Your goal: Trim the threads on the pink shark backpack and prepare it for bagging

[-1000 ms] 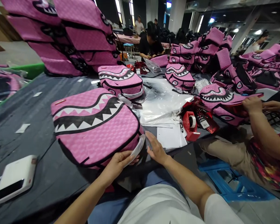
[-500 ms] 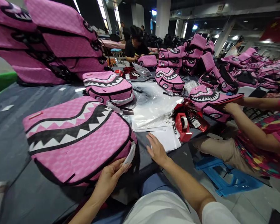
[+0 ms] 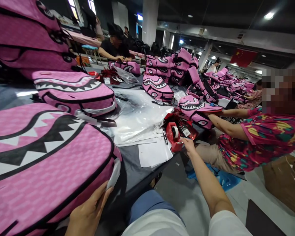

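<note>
Head view. Bag [image 3: 73,160], pink: lies on the dark table [image 3: 134,173], front left. Presumably light, padded, soft but shape-keeping; best held by its side handle, whose white wrap [image 3: 115,173] looks thin and slippery. Left hand [image 3: 89,208]: thumb and fingers closed on the wrap's lower end. Right hand [image 3: 189,146]: fingers nearly together at the red tape dispenser [image 3: 173,139], likely stiff plastic; cannot tell whether tape is held.

No legible txt; print on wht label [image 3: 186,132] too sm.
</note>
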`<state>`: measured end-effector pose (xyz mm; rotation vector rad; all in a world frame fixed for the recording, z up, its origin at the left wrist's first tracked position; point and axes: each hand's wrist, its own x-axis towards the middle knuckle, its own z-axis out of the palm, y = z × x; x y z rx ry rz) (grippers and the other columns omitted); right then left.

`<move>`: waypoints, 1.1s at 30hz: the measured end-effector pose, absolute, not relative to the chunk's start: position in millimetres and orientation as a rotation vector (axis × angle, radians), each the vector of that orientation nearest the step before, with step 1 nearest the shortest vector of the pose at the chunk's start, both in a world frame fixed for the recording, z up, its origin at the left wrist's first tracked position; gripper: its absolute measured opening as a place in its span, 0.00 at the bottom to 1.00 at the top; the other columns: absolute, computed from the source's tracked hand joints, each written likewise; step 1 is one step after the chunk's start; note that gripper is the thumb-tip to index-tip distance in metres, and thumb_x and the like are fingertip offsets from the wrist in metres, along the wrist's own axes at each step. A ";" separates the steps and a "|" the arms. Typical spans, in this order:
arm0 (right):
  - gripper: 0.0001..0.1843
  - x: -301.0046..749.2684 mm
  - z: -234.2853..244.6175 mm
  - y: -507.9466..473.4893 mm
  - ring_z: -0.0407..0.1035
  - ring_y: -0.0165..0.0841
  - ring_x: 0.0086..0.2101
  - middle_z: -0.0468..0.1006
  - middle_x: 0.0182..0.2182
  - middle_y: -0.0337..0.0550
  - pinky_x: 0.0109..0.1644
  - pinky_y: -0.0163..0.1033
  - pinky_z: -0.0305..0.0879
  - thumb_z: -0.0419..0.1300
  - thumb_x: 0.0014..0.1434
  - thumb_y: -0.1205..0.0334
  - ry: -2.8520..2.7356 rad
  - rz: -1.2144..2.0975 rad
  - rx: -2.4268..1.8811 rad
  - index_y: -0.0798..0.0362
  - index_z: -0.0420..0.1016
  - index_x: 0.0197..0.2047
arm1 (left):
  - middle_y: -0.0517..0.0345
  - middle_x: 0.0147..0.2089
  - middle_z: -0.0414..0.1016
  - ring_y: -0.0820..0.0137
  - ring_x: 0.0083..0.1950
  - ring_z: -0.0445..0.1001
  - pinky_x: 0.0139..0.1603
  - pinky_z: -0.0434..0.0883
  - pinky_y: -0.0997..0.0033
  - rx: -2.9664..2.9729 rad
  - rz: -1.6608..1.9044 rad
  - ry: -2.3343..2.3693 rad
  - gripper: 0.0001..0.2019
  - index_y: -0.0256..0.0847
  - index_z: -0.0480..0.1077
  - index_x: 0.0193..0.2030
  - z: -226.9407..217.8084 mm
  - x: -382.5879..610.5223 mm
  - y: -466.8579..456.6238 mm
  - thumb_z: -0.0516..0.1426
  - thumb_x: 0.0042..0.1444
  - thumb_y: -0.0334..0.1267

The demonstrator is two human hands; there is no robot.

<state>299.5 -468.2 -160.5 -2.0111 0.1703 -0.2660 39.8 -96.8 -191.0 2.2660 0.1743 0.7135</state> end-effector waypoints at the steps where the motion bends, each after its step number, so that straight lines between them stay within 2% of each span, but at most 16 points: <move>1: 0.25 302.4 -160.0 -463.6 0.69 0.35 0.27 0.75 0.20 0.42 0.34 0.38 0.63 0.65 0.46 0.38 0.179 -0.265 -1.991 0.55 0.77 0.23 | 0.66 0.32 0.84 0.64 0.22 0.79 0.16 0.66 0.73 2.254 0.740 0.152 0.14 0.50 0.79 0.44 -189.4 40.0 -97.9 0.56 0.62 0.51; 4: 0.21 302.0 -154.1 -458.0 0.67 0.35 0.28 0.75 0.21 0.41 0.35 0.38 0.62 0.68 0.42 0.42 0.193 -0.300 -1.934 0.53 0.74 0.21 | 0.66 0.32 0.84 0.65 0.22 0.80 0.18 0.68 0.75 2.223 0.806 0.124 0.12 0.50 0.78 0.44 -182.9 39.9 -99.6 0.57 0.61 0.50; 8: 0.18 276.1 -153.4 -463.1 0.67 0.33 0.31 0.76 0.26 0.39 0.36 0.36 0.62 0.69 0.45 0.46 0.196 -0.354 -1.795 0.51 0.72 0.27 | 0.65 0.35 0.85 0.65 0.21 0.79 0.17 0.68 0.75 2.247 0.757 0.143 0.12 0.51 0.80 0.43 -178.6 38.0 -95.6 0.57 0.60 0.50; 12: 0.23 242.3 -170.0 -453.1 0.57 0.28 0.22 0.66 0.20 0.33 0.25 0.32 0.53 0.65 0.50 0.40 0.298 -0.256 -1.565 0.48 0.61 0.28 | 0.65 0.38 0.85 0.65 0.22 0.80 0.19 0.73 0.75 2.247 0.618 0.219 0.14 0.51 0.81 0.43 -180.4 37.6 -88.0 0.59 0.57 0.51; 15: 0.30 215.8 -183.7 -415.4 0.51 0.25 0.20 0.59 0.19 0.29 0.22 0.30 0.46 0.66 0.47 0.35 0.306 -0.076 -1.382 0.47 0.54 0.27 | 0.63 0.39 0.85 0.62 0.33 0.84 0.29 0.79 0.75 2.175 0.471 0.333 0.18 0.49 0.82 0.43 -177.2 37.5 -88.3 0.60 0.54 0.55; 18: 0.33 173.8 -192.6 -354.8 0.52 0.24 0.20 0.61 0.20 0.30 0.21 0.29 0.46 0.72 0.41 0.35 0.214 0.226 -1.235 0.49 0.58 0.28 | 0.59 0.40 0.86 0.57 0.42 0.85 0.42 0.82 0.69 2.071 0.340 0.388 0.25 0.44 0.80 0.47 -168.0 36.0 -93.5 0.63 0.49 0.60; 22: 0.32 113.1 -197.3 -284.2 0.51 0.22 0.18 0.64 0.17 0.28 0.22 0.30 0.46 0.73 0.46 0.34 -0.067 0.692 -1.012 0.50 0.62 0.31 | 0.54 0.44 0.85 0.55 0.45 0.84 0.47 0.82 0.63 2.028 0.220 0.367 0.33 0.42 0.77 0.52 -156.9 34.9 -98.2 0.68 0.43 0.59; 25: 0.33 95.7 -201.3 -254.7 0.51 0.22 0.17 0.64 0.16 0.26 0.22 0.30 0.45 0.71 0.48 0.31 -0.204 0.740 -1.004 0.49 0.61 0.32 | 0.54 0.47 0.85 0.56 0.47 0.84 0.50 0.82 0.64 2.015 0.201 0.345 0.33 0.42 0.77 0.52 -153.3 33.5 -99.8 0.70 0.41 0.58; 29: 0.34 100.2 -209.9 -236.9 0.52 0.22 0.18 0.63 0.18 0.25 0.22 0.30 0.47 0.69 0.48 0.29 -0.235 0.713 -1.087 0.50 0.62 0.32 | 0.55 0.45 0.85 0.57 0.45 0.84 0.49 0.82 0.64 2.024 0.238 0.385 0.32 0.42 0.78 0.51 -154.8 32.1 -102.9 0.71 0.41 0.57; 33: 0.33 102.5 -218.2 -231.4 0.55 0.23 0.19 0.64 0.18 0.27 0.25 0.30 0.51 0.67 0.50 0.28 -0.237 0.692 -1.177 0.50 0.61 0.32 | 0.55 0.44 0.85 0.59 0.45 0.84 0.45 0.82 0.68 1.997 0.300 0.427 0.24 0.43 0.79 0.47 -158.2 32.5 -105.2 0.64 0.52 0.59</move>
